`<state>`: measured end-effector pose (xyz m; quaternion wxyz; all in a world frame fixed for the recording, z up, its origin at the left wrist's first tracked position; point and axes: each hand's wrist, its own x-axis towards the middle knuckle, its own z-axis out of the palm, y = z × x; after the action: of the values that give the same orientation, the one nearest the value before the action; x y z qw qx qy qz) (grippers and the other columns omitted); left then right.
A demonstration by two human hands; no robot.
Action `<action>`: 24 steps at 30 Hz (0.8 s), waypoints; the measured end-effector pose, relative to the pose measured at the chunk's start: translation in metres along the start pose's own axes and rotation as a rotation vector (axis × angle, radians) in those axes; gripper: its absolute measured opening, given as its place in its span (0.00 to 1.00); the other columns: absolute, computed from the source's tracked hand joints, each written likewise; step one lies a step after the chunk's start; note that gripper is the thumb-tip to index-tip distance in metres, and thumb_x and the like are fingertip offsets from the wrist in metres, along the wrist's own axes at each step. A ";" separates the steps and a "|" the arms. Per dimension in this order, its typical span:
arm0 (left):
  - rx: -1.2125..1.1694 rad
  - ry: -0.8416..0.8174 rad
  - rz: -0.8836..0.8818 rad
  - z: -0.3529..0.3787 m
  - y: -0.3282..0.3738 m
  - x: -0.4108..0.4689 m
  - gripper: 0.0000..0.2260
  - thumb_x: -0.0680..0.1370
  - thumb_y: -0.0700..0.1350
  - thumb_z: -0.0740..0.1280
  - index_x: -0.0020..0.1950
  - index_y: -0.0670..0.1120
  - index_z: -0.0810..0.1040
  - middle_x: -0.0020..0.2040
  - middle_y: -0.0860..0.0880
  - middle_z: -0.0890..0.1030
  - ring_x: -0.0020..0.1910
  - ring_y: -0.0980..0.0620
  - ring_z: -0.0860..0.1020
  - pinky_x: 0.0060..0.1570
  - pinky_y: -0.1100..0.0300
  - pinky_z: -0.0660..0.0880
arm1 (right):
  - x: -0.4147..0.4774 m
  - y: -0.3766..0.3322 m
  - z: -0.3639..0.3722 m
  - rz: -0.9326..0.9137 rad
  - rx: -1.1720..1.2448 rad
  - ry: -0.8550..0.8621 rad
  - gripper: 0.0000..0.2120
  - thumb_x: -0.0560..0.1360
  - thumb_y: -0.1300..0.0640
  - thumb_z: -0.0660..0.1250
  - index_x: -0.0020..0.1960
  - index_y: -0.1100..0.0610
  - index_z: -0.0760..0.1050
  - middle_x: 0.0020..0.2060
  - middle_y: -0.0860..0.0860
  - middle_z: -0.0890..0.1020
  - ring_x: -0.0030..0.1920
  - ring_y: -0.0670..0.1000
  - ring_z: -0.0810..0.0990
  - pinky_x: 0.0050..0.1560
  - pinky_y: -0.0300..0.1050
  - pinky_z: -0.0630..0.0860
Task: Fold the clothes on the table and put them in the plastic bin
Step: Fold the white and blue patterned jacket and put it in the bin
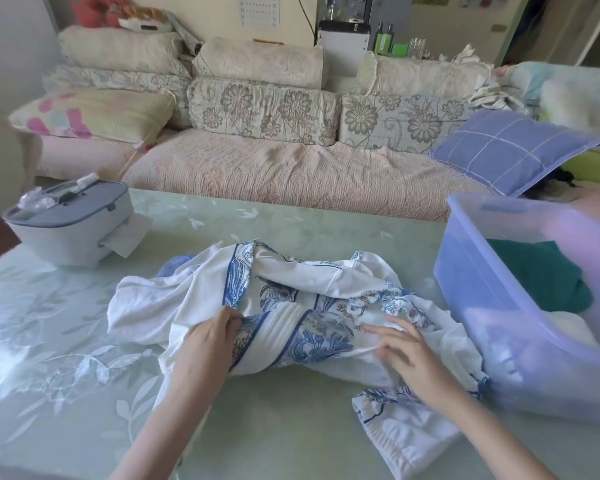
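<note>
The crumpled white garment printed with blue flowers and leaves (291,306) lies bunched in the lower middle of the frame, on the table, not yet flattened and with no fold in it that I can make out; one elastic-edged end trails toward the bottom right. My left hand (208,341) has its fingers curled in and is pinching a printed border of the cloth just left of centre. My right hand (409,355) lies over the cloth right of centre with the fingers straight and spread apart; it is a little blurred, so I cannot tell how firmly it presses. Just beside the garment, at the right edge of the frame, stands the translucent lilac plastic bin (471,282), and in it I see a dark green cloth (548,271) and something white (568,332) nearer me, so I judge some pieces are already put away. This looks like the only garment left on the pale green leaf-patterned table (66,341), and it has all its folding ahead, then the move into the bin. At the middle left sits a grey lidded tissue box (73,230), and a quilted floral sofa (291,174) fills the top of the frame.
</note>
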<state>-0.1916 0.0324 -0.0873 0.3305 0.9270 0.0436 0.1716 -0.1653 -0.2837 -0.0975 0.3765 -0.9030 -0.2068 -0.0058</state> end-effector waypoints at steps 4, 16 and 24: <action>0.115 -0.215 0.064 -0.006 -0.006 -0.005 0.08 0.78 0.50 0.63 0.45 0.49 0.79 0.42 0.50 0.81 0.41 0.48 0.79 0.41 0.56 0.73 | -0.020 -0.012 -0.039 0.078 0.118 -0.028 0.15 0.75 0.40 0.60 0.43 0.50 0.77 0.37 0.40 0.80 0.41 0.39 0.76 0.45 0.32 0.68; 0.246 -0.389 0.522 0.028 -0.007 -0.105 0.28 0.66 0.58 0.71 0.65 0.61 0.68 0.63 0.61 0.72 0.59 0.63 0.73 0.57 0.63 0.71 | -0.070 -0.023 0.031 -0.113 -0.234 0.133 0.08 0.72 0.46 0.62 0.44 0.47 0.78 0.41 0.38 0.75 0.46 0.37 0.71 0.49 0.31 0.67; 0.339 -0.195 0.348 0.018 -0.020 -0.085 0.14 0.59 0.44 0.81 0.41 0.53 0.83 0.43 0.58 0.83 0.42 0.54 0.83 0.38 0.58 0.79 | -0.086 -0.008 0.050 0.047 -0.373 0.006 0.19 0.70 0.51 0.70 0.61 0.46 0.74 0.53 0.43 0.75 0.57 0.46 0.72 0.57 0.37 0.66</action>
<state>-0.2648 0.0204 -0.1376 0.1387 0.9749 -0.1205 0.1259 -0.2543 -0.2768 -0.1421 0.2033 -0.9617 -0.1798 -0.0377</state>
